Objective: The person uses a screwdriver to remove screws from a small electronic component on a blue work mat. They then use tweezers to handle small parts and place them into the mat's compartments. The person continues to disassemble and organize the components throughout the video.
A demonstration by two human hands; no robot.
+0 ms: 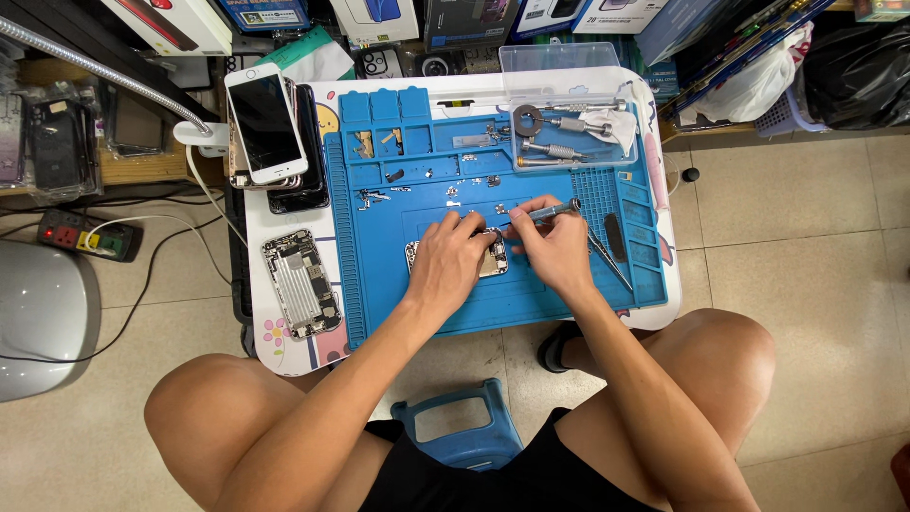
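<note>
Bright, even overhead light, soft shadows under the knees, sharp focus, slight wide-angle bending at edges.

Both arms are bare from the shoulder edge of the view down to the wrists, with no sleeves showing. The left hand (445, 261) and right hand (555, 248) wear no gloves, rings or watch that can be made out. Black shorts (531, 474) cover the lap and the tops of the thighs, with a plain dark fabric and no visible pattern. The knees and legs are bare. A dark shoe or sandal (556, 349) shows on one foot under the table edge.
</note>
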